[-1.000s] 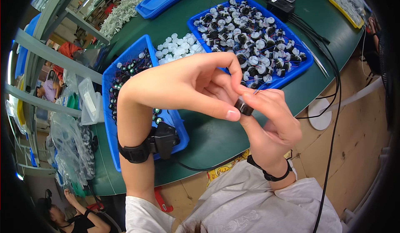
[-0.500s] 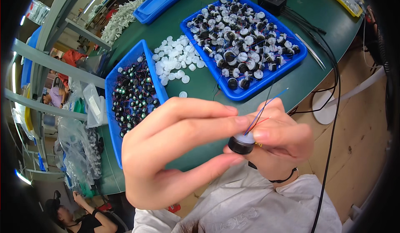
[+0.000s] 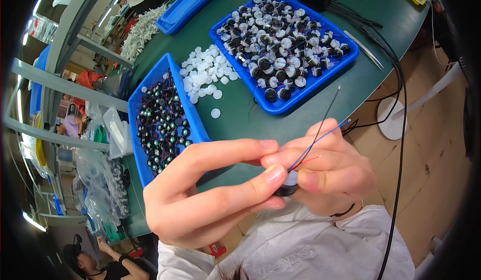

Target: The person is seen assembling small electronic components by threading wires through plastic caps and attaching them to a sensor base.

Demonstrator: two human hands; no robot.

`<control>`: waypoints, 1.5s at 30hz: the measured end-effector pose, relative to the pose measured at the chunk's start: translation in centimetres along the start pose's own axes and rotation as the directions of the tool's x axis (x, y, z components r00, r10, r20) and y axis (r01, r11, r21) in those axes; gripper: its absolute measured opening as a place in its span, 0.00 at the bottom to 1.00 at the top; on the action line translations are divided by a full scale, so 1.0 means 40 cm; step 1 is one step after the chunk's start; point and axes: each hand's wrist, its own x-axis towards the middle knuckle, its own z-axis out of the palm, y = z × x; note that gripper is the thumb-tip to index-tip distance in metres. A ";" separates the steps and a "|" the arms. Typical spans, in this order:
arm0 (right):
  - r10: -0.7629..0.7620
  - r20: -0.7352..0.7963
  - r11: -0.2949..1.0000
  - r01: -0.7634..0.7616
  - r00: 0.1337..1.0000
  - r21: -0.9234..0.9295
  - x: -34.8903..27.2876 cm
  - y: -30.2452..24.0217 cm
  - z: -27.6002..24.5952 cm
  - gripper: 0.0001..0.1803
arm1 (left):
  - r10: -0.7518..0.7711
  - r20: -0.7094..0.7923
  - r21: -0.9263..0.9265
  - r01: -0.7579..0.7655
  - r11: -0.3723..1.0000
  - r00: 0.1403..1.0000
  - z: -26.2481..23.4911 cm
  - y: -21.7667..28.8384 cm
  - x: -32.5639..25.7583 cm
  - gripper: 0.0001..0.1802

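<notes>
Close under the camera, my left hand [image 3: 210, 190] and my right hand [image 3: 330, 172] pinch one small black round part [image 3: 286, 187] between thumbs and fingertips. Thin black, blue and red wires [image 3: 320, 127] rise from the part past my right fingers. Most of the part is hidden by my fingers. Beyond the hands lies the green table [image 3: 240, 114].
A blue tray [image 3: 345, 67] holds several black and white round parts. Another blue tray [image 3: 138, 129] on the left holds dark wired parts. A heap of white caps [image 3: 208, 74] lies between them. Tweezers [image 3: 366, 49] and black cables [image 3: 396, 79] lie at the right edge. A person sits at lower left.
Both hands have come closer to the camera with the part. The wires now stick up more clearly from between my fingers.
</notes>
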 end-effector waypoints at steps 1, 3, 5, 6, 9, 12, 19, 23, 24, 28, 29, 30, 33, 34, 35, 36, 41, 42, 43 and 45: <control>-0.007 -0.024 1.000 0.007 1.000 -0.007 -0.001 -0.003 0.003 0.09 | 0.005 0.001 0.003 -0.005 1.000 1.000 0.005 -0.001 -0.002 0.18; 0.001 -0.016 1.000 -0.001 1.000 0.017 0.008 0.003 0.001 0.08 | 0.042 -0.084 -0.021 -0.044 0.999 0.996 0.019 -0.011 -0.002 0.15; 0.003 0.000 0.999 -0.003 1.000 0.043 0.020 0.004 0.004 0.08 | 0.034 -0.124 -0.063 -0.042 0.997 0.992 0.020 -0.017 -0.006 0.14; -0.031 -0.026 0.999 0.032 0.999 0.041 0.028 0.003 0.008 0.07 | 0.016 -0.163 -0.104 -0.033 0.994 0.987 0.016 -0.017 -0.007 0.14; -0.104 -0.006 0.991 0.104 0.995 0.088 0.070 0.001 0.019 0.09 | 0.035 -0.193 -0.116 -0.058 0.992 0.981 -0.023 -0.018 -0.019 0.14; -0.152 0.088 0.976 0.136 0.984 0.171 0.135 -0.003 0.045 0.14 | 0.059 -0.286 -0.139 -0.102 0.985 0.957 -0.063 -0.036 -0.028 0.15; -0.270 0.256 0.948 0.210 0.928 0.240 0.303 -0.038 0.139 0.16 | -0.009 -0.503 -0.259 -0.141 0.955 0.864 -0.167 -0.038 -0.067 0.14; -0.246 0.359 0.966 0.197 0.900 0.170 0.367 -0.060 0.191 0.17 | -0.020 -0.562 -0.222 -0.127 0.967 0.827 -0.212 -0.041 -0.083 0.18; -0.227 0.360 0.969 0.171 0.905 0.180 0.375 -0.064 0.204 0.19 | -0.002 -0.528 -0.179 -0.109 0.978 0.849 -0.225 -0.041 -0.088 0.21; -0.246 0.425 0.969 0.207 0.871 0.137 0.399 -0.066 0.235 0.18 | -0.203 -0.557 -0.424 -0.065 0.903 0.805 -0.217 -0.048 -0.109 0.20; -0.203 0.446 0.979 0.185 0.872 0.084 0.399 -0.069 0.237 0.18 | -0.279 -0.524 -0.475 -0.005 0.880 0.805 -0.218 -0.050 -0.112 0.20; -0.208 0.454 0.978 0.188 0.866 0.089 0.401 -0.063 0.242 0.18 | -0.280 -0.533 -0.474 -0.008 0.880 0.798 -0.219 -0.056 -0.113 0.20; -0.291 0.389 0.952 0.306 0.874 0.025 0.398 -0.035 0.247 0.21 | -0.222 -0.560 -0.385 -0.014 0.923 0.798 -0.222 -0.071 -0.100 0.17; -0.284 0.396 0.954 0.300 0.873 0.023 0.395 -0.031 0.248 0.21 | -0.230 -0.561 -0.394 -0.012 0.919 0.796 -0.224 -0.071 -0.098 0.17; -0.273 0.360 0.961 0.272 0.892 0.055 0.393 -0.024 0.256 0.21 | -0.242 -0.555 -0.412 -0.010 0.911 0.796 -0.230 -0.073 -0.101 0.17; -0.257 0.324 0.966 0.242 0.910 0.086 0.390 -0.015 0.264 0.22 | -0.255 -0.548 -0.431 -0.007 0.902 0.796 -0.232 -0.075 -0.102 0.16; -0.310 0.324 0.948 0.314 0.894 0.041 0.402 0.025 0.259 0.22 | -0.260 -0.545 -0.411 0.017 0.911 0.797 -0.227 -0.095 -0.091 0.16; -0.354 0.307 0.930 0.368 0.883 0.015 0.410 0.032 0.261 0.22 | -0.247 -0.565 -0.388 0.011 0.922 0.788 -0.225 -0.099 -0.089 0.16; -0.360 0.326 0.925 0.381 0.874 -0.002 0.414 0.038 0.257 0.16 | -0.232 -0.584 -0.364 0.005 0.932 0.778 -0.223 -0.102 -0.087 0.16; -0.394 0.317 0.915 0.402 0.863 0.042 0.419 0.051 0.254 0.16 | -0.230 -0.594 -0.355 0.006 0.935 0.771 -0.215 -0.099 -0.080 0.16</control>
